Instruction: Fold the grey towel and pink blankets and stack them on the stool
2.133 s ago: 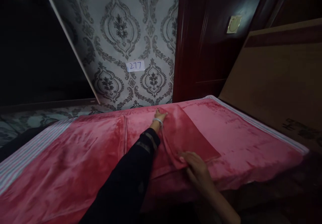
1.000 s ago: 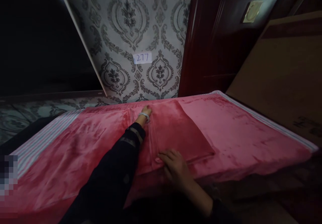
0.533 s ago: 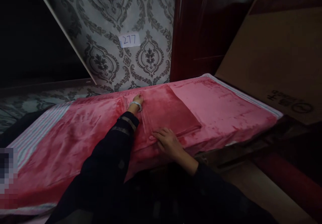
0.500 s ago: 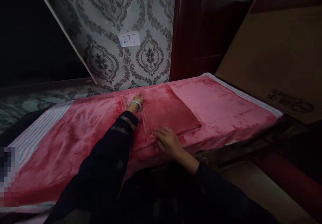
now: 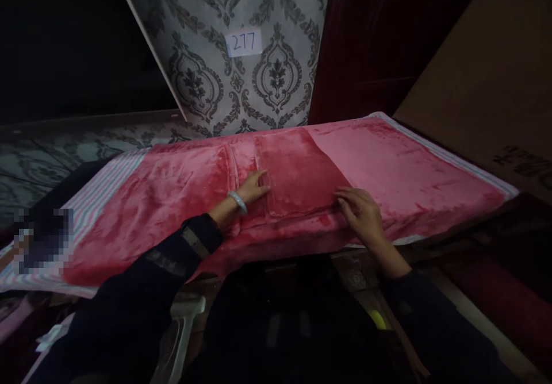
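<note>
A folded piece of red plush cloth (image 5: 302,168) lies flat on a pink-red plush cover. My left hand (image 5: 254,187), with a pale bangle at the wrist, rests at the cloth's left edge, thumb and fingers apart. At its near right corner, my right hand (image 5: 364,214) has thumb and fingertips close together on the cloth's edge. The corner itself is partly hidden by those fingers. Left of the folded piece, more red plush (image 5: 185,183) spreads out with soft creases.
The cover (image 5: 414,165) has striped borders at both ends. Behind it stand a patterned wall (image 5: 276,79) with a paper marked 277 (image 5: 244,42), a dark screen (image 5: 77,45) and a dark red door (image 5: 366,45). A cardboard box (image 5: 487,79) leans at the right.
My right hand has moved right along the near edge to the corner. My left hand has come nearer to me and opened its fingers. The view has shifted a little.
</note>
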{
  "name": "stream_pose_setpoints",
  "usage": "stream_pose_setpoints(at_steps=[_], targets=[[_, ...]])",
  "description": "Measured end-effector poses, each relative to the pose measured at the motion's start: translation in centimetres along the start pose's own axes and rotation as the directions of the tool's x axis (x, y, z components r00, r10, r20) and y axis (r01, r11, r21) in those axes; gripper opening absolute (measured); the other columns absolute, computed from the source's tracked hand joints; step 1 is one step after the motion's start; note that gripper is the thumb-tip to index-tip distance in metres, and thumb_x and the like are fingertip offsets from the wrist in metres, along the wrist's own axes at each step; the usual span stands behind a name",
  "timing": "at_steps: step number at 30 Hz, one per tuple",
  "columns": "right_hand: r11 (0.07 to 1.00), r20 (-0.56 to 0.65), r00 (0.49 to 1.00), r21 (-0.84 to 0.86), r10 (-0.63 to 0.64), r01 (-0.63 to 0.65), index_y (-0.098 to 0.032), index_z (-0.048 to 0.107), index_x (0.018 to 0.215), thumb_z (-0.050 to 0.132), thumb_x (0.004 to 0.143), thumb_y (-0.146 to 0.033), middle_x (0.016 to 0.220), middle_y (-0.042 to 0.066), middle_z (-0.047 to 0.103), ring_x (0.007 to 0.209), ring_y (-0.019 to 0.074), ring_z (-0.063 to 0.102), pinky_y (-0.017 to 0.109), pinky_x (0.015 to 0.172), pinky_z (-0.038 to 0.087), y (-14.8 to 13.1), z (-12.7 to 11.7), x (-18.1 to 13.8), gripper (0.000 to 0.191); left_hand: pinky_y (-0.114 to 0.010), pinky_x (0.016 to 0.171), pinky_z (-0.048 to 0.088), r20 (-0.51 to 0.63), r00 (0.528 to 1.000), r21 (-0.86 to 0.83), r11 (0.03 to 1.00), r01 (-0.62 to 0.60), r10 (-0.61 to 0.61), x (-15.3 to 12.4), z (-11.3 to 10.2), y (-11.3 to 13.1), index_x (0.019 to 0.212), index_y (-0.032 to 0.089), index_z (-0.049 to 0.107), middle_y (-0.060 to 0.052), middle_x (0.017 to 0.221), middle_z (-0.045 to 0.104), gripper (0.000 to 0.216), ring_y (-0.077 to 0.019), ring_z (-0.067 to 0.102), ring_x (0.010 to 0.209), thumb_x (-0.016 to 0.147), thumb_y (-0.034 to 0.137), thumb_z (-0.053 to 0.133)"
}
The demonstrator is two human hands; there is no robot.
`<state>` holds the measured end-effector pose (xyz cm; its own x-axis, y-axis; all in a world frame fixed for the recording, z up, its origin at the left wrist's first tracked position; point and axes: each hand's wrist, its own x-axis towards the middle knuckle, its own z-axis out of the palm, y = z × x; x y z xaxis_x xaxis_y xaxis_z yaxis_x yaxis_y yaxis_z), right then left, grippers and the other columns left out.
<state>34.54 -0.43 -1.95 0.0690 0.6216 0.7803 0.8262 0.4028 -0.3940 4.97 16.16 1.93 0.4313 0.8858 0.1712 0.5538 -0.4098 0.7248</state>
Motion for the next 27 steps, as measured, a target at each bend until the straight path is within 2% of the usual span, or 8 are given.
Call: stream_pose_setpoints(at_steps=[3,6,10,13,17,21,27], targets=[[0.999,0.034,0.999,-0.025,-0.019,0.02,-0.023,0.076,0.103,0.052,0.099,-0.03,0.112,0.01,0.074,0.104,0.0276,0.067,0.05,0.095,0.051,-1.2,0.9,-0.4,0.025,-0.045,0.109,0.046,0.079,0.993,0.071,0.993,-0.094,0.088,-3.3,0.0,0.7,0.135,0.016,0.06,-0.011,0.126,0.062,0.059,-0.0265,0.058,0.119,0.077,0.022,0.068],[0.997,0.106,0.993,-0.041,-0.056,0.061,-0.023,0.076,0.105,0.053,0.099,-0.03,0.118,0.011,0.073,0.108,0.0288,0.064,0.052,0.1,0.048,-2.6,2.0,-0.4,0.025,-0.045,0.115,0.042,0.114,0.974,0.042,0.978,-0.202,0.196,-5.8,0.3,1.0,0.134,0.018,0.06,-0.01,0.134,0.059,0.057,-0.0247,0.055,0.127,0.077,0.013,0.057],[0.988,0.242,0.962,-0.053,-0.128,0.145,-0.02,0.074,0.113,0.059,0.095,-0.03,0.123,0.013,0.07,0.111,0.0302,0.063,0.053,0.103,0.046,-3.4,3.3,0.2,0.026,-0.047,0.121,0.035,0.067,0.953,0.009,0.955,-0.298,0.297,-8.1,1.3,0.8,0.132,0.018,0.058,-0.011,0.143,0.054,0.067,-0.0249,0.047,0.138,0.067,0.002,0.05],[0.988,0.332,0.934,-0.026,-0.134,0.151,-0.019,0.073,0.118,0.063,0.092,-0.028,0.127,0.014,0.069,0.114,0.0303,0.063,0.052,0.102,0.047,-3.5,4.2,0.7,0.029,-0.047,0.115,0.041,-0.017,0.95,0.041,0.949,-0.312,0.313,-9.4,2.1,0.9,0.124,0.018,0.056,-0.012,0.132,0.056,0.057,-0.0248,0.052,0.13,0.069,0.003,0.052],[0.997,0.394,0.916,0.02,-0.077,0.075,-0.022,0.074,0.117,0.064,0.091,-0.025,0.125,0.012,0.071,0.111,0.0286,0.065,0.049,0.099,0.05,-3.3,5.3,1.2,0.028,-0.045,0.102,0.05,-0.017,0.953,0.096,0.949,-0.3,0.303,-10.5,3.0,1.5,0.11,0.02,0.054,-0.01,0.118,0.057,0.035,-0.0242,0.057,0.113,0.077,0.014,0.062],[0.997,0.391,0.92,0.074,-0.027,-0.002,-0.024,0.077,0.111,0.062,0.093,-0.024,0.116,0.009,0.074,0.107,0.0265,0.068,0.045,0.097,0.051,-3.3,5.8,1.5,0.024,-0.045,0.101,0.05,-0.078,0.965,0.142,0.961,-0.238,0.251,-11.0,3.7,2.1,0.112,0.021,0.051,-0.009,0.118,0.056,0.038,-0.0242,0.058,0.109,0.077,0.015,0.065],[0.995,0.439,0.898,0.081,0.019,-0.06,-0.024,0.079,0.103,0.057,0.094,-0.019,0.11,0.007,0.077,0.105,0.025,0.069,0.039,0.097,0.05,-3.3,5.7,2.3,0.024,-0.046,0.106,0.048,-0.079,0.951,0.152,0.947,-0.284,0.299,-10.9,4.1,1.9,0.124,0.021,0.055,-0.011,0.125,0.063,0.044,-0.0258,0.06,0.118,0.082,0.007,0.057]])
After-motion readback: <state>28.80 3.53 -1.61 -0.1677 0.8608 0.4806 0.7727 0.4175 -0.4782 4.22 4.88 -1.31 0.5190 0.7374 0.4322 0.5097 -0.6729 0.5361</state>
